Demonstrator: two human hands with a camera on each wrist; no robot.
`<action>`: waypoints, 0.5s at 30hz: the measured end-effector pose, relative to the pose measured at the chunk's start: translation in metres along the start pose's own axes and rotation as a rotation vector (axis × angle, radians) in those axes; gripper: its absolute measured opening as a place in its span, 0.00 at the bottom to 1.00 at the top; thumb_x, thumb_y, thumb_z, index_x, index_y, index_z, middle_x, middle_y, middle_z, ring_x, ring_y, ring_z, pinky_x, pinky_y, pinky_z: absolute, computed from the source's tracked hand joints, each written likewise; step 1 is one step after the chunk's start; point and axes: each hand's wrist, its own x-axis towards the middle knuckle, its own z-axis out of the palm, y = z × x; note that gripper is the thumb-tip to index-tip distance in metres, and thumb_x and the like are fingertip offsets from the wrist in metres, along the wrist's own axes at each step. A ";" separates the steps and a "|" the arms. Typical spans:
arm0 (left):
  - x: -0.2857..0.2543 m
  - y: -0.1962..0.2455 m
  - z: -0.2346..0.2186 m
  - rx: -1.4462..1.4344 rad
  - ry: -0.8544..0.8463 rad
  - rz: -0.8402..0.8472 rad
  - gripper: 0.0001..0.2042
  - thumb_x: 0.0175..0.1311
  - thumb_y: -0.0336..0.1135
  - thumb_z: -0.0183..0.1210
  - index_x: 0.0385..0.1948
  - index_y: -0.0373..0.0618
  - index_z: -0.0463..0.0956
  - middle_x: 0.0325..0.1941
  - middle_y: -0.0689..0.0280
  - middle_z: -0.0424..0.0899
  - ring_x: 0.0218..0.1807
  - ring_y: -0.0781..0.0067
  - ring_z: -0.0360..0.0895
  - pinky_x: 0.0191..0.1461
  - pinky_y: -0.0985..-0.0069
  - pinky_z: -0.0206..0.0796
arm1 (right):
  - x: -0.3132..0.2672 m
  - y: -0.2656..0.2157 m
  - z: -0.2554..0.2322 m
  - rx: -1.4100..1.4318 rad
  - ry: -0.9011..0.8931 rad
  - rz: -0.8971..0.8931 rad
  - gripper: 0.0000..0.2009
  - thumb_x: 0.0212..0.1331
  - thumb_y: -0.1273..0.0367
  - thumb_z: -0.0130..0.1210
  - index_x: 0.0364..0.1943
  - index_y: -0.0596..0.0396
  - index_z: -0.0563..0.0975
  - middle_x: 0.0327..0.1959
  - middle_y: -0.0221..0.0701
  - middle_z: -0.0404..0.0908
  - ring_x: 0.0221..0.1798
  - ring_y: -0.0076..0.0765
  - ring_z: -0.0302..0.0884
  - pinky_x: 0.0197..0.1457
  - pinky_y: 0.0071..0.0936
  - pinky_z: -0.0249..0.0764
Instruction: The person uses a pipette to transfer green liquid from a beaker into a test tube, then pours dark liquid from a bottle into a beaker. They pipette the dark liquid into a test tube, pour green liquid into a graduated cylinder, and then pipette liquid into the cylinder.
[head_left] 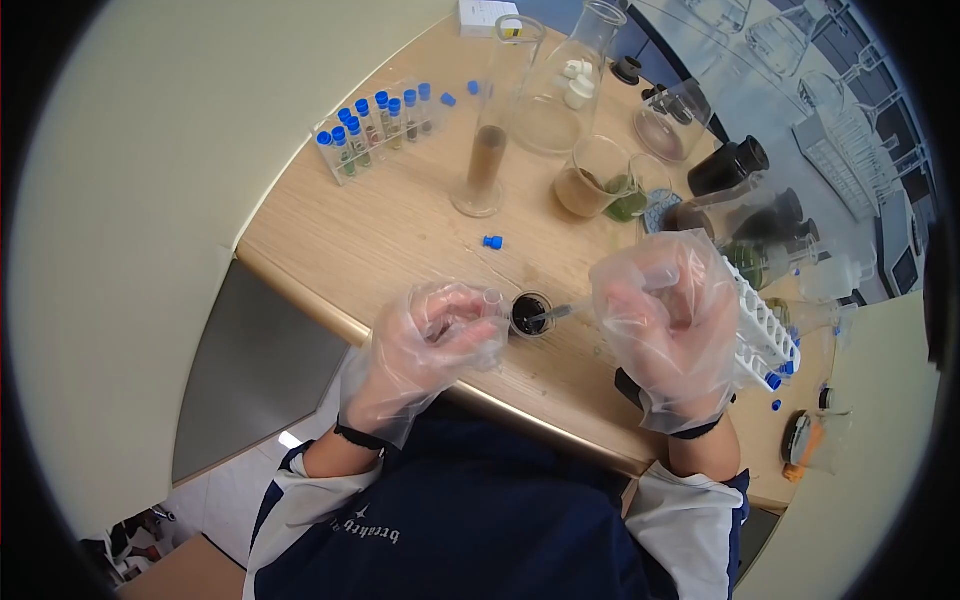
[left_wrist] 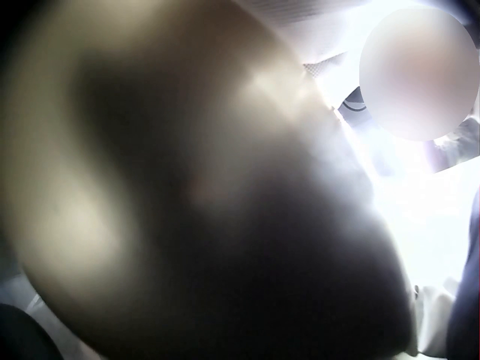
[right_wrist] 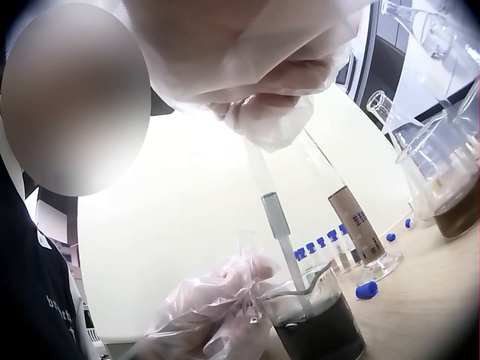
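A small beaker of dark liquid [head_left: 531, 315] [right_wrist: 322, 330] stands near the table's front edge. My gloved right hand [head_left: 668, 325] [right_wrist: 255, 67] pinches a clear dropper [head_left: 560, 312] [right_wrist: 276, 217] from above, its lower end inside the beaker. Left of the beaker, my gloved left hand [head_left: 435, 335] [right_wrist: 214, 311] grips a small clear tube [head_left: 492, 298] [right_wrist: 245, 240], upright with its mouth above the fingers. A loose blue cap [head_left: 493, 242] [right_wrist: 367, 290] lies behind the beaker. A dark, blurred shape fills most of the left wrist view.
Behind stand a rack of blue-capped tubes [head_left: 375, 128], a tall cylinder with brown liquid [head_left: 487, 165], a large flask [head_left: 560, 110] and a beaker of brown liquid [head_left: 582, 190]. A white rack [head_left: 765, 325] is right of my right hand, with bottles and glassware beyond.
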 end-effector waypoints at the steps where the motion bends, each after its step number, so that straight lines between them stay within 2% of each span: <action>1: 0.000 -0.001 0.000 -0.003 0.013 0.002 0.10 0.54 0.23 0.62 0.37 0.31 0.75 0.35 0.62 0.79 0.31 0.78 0.77 0.34 0.82 0.69 | 0.000 0.001 0.000 0.005 0.000 0.008 0.05 0.48 0.72 0.63 0.26 0.55 0.78 0.22 0.31 0.76 0.22 0.30 0.70 0.27 0.22 0.65; 4: 0.000 -0.003 0.000 0.023 0.017 0.030 0.11 0.54 0.22 0.62 0.38 0.31 0.75 0.35 0.62 0.79 0.32 0.78 0.77 0.34 0.82 0.70 | 0.003 0.004 -0.002 -0.079 -0.009 -0.055 0.06 0.48 0.71 0.63 0.26 0.56 0.78 0.22 0.30 0.75 0.23 0.28 0.71 0.29 0.20 0.66; 8: -0.001 -0.001 -0.002 0.036 0.020 -0.021 0.11 0.53 0.20 0.61 0.37 0.36 0.71 0.39 0.59 0.78 0.39 0.71 0.79 0.39 0.76 0.75 | 0.002 -0.001 -0.001 0.008 0.010 0.064 0.06 0.49 0.70 0.62 0.26 0.56 0.77 0.23 0.29 0.75 0.25 0.28 0.71 0.30 0.22 0.66; 10: 0.001 -0.006 -0.004 0.036 -0.005 0.021 0.11 0.53 0.20 0.61 0.37 0.36 0.71 0.38 0.59 0.78 0.38 0.72 0.78 0.39 0.76 0.74 | 0.001 -0.006 0.000 0.109 0.035 0.146 0.06 0.49 0.70 0.62 0.26 0.56 0.77 0.23 0.29 0.75 0.25 0.28 0.71 0.30 0.23 0.66; 13: 0.001 -0.003 -0.005 0.019 -0.031 0.004 0.12 0.53 0.20 0.61 0.38 0.36 0.71 0.39 0.59 0.78 0.36 0.73 0.78 0.38 0.77 0.74 | 0.004 -0.003 -0.007 0.025 0.114 0.006 0.07 0.50 0.68 0.61 0.26 0.57 0.77 0.24 0.29 0.75 0.26 0.27 0.70 0.31 0.24 0.66; 15: 0.001 -0.002 -0.005 0.018 -0.032 -0.003 0.12 0.53 0.20 0.61 0.39 0.35 0.71 0.40 0.58 0.78 0.36 0.73 0.78 0.37 0.77 0.74 | 0.005 -0.004 -0.012 0.061 0.143 0.046 0.07 0.51 0.68 0.61 0.26 0.58 0.77 0.24 0.30 0.75 0.27 0.26 0.70 0.31 0.24 0.66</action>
